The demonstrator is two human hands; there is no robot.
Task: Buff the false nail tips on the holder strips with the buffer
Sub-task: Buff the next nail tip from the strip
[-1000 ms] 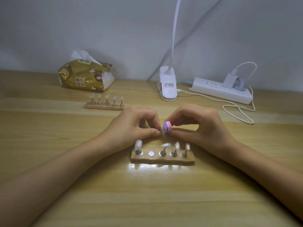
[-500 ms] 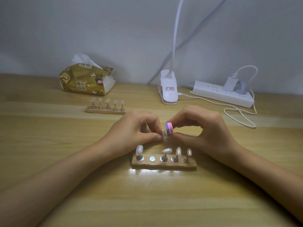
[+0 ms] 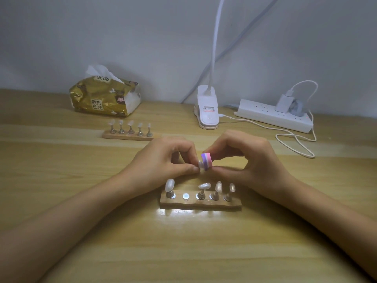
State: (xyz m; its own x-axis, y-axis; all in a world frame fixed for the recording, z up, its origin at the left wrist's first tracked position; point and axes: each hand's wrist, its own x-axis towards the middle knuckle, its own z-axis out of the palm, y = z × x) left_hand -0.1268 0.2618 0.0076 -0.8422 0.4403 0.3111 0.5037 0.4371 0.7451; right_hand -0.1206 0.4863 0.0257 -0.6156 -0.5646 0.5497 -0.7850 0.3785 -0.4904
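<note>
Above the near holder strip (image 3: 201,205), my left hand (image 3: 163,162) pinches a clear false nail tip (image 3: 200,164) on its peg. My right hand (image 3: 244,160) pinches the small pink and purple buffer (image 3: 206,160), whose face touches that tip. The near strip carries several nail tips on metal pegs, and its second socket (image 3: 185,196) stands bare. A second holder strip (image 3: 130,135) with several tips sits farther back on the left.
A gold tissue pack (image 3: 104,97) lies at the back left of the wooden table. A white clip lamp base (image 3: 208,111) stands behind my hands. A white power strip (image 3: 273,115) with a charger and a looping cable (image 3: 293,144) lies at the back right.
Both hands stay together over the near strip, with the buffer shifting slightly against the held tip. The view has tilted a little, so everything sits lower in the frame.
</note>
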